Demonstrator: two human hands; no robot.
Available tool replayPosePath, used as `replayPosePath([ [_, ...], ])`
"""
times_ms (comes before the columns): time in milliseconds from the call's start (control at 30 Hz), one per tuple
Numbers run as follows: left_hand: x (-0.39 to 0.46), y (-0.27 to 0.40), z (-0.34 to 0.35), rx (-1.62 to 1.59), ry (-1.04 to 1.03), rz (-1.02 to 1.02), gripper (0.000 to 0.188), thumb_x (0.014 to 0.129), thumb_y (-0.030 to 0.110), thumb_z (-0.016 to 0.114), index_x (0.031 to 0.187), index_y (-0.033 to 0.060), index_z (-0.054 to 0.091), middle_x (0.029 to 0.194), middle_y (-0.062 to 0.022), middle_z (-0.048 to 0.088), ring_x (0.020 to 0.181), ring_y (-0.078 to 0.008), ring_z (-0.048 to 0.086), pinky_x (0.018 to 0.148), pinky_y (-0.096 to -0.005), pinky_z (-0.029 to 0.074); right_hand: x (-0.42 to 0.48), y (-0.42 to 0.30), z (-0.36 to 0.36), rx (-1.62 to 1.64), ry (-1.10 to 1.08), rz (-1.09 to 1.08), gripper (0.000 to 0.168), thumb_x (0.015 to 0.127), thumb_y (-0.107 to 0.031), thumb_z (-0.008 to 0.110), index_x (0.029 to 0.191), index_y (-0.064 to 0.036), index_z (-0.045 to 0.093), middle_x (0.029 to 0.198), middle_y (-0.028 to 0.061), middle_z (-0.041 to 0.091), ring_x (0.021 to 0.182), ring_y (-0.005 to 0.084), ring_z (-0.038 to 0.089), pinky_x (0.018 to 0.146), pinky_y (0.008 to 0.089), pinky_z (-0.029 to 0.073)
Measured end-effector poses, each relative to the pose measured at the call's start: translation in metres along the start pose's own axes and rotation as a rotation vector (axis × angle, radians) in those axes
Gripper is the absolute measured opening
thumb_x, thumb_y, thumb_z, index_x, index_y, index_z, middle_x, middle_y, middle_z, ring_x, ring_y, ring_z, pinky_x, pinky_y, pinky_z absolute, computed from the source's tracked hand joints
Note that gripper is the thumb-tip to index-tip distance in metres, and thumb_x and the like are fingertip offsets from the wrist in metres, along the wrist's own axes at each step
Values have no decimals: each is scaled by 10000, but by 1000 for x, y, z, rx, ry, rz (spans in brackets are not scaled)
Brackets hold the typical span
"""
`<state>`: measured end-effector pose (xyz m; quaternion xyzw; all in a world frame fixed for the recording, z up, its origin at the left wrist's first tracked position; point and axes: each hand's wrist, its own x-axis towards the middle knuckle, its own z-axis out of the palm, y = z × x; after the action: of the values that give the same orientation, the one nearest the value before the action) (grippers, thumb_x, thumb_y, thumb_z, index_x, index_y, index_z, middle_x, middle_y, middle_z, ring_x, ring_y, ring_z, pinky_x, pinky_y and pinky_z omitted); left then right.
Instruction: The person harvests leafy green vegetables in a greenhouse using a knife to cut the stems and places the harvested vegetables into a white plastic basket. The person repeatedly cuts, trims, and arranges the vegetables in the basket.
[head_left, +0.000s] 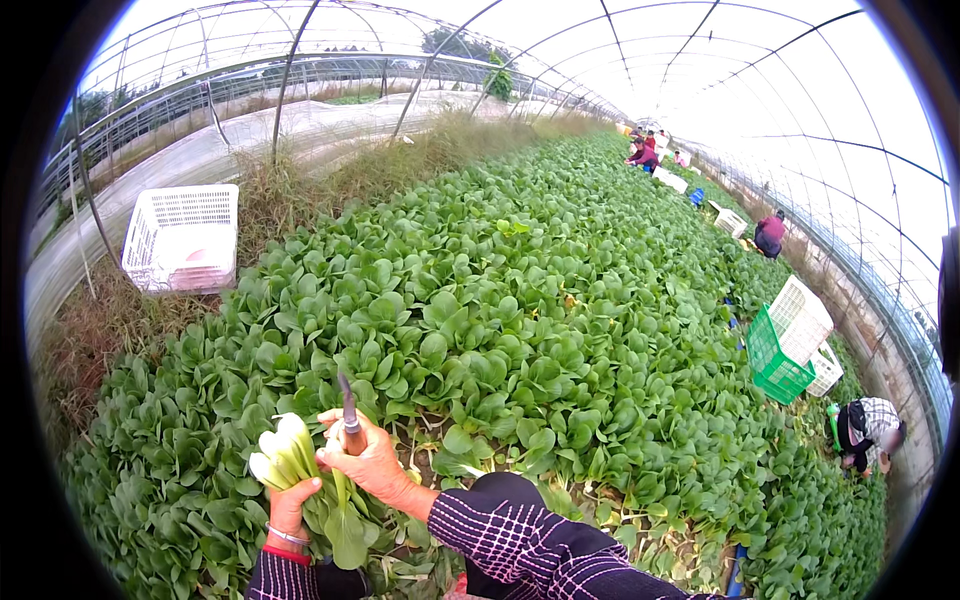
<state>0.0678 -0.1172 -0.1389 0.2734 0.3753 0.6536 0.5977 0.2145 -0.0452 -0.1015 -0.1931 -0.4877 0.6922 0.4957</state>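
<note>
My left hand (291, 510) grips a bunch of bok choy (285, 454) by its pale stems, the white cut bases pointing up and the green leaves hanging below. Close beside it, my right hand (371, 461) is shut around the wooden handle of a small curved knife (349, 409), its dark blade pointing up. A single bok choy leaf (349, 536) hangs under the right hand; whether its fingers also pinch that stalk I cannot tell. Growing bok choy plants (450, 315) spread in front of both hands.
A white plastic crate (180, 262) sits on dry grass at the left. Green (776, 367) and white crates (801, 319) stand at the right, near a crouching person (870, 431). Other people work farther off. Trimmed leaves (667, 547) litter the soil. Metal hoops (292, 75) frame the greenhouse.
</note>
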Motion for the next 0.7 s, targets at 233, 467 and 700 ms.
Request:
replayPosePath([
  [233, -30, -22, 17, -67, -2, 212, 802, 663, 61, 797, 1347, 40, 380, 1236, -66, 515, 1106, -204, 527, 946, -329, 439, -13, 25, 31, -75, 155, -152, 301, 798, -5, 675, 1063, -47, 538, 834, -55, 514, 772, 36, 498, 743, 195, 432],
  [467, -40, -17, 13, 139, 58, 170, 808, 629, -17, 771, 1336, 31, 382, 1213, -77, 533, 1084, -208, 549, 922, -345, 466, -11, 48, 33, 146, 127, 33, 266, 808, -20, 678, 1035, -65, 546, 827, -52, 524, 790, 39, 513, 737, 206, 444],
  [700, -56, 33, -17, 289, 180, -52, 631, 690, 46, 716, 1272, 11, 475, 1084, -124, 622, 935, -219, 618, 820, -342, 507, 11, 21, 30, 255, -36, 157, 219, 867, -123, 587, 1060, -24, 554, 1201, 86, 536, 962, 129, 567, 751, 260, 492],
])
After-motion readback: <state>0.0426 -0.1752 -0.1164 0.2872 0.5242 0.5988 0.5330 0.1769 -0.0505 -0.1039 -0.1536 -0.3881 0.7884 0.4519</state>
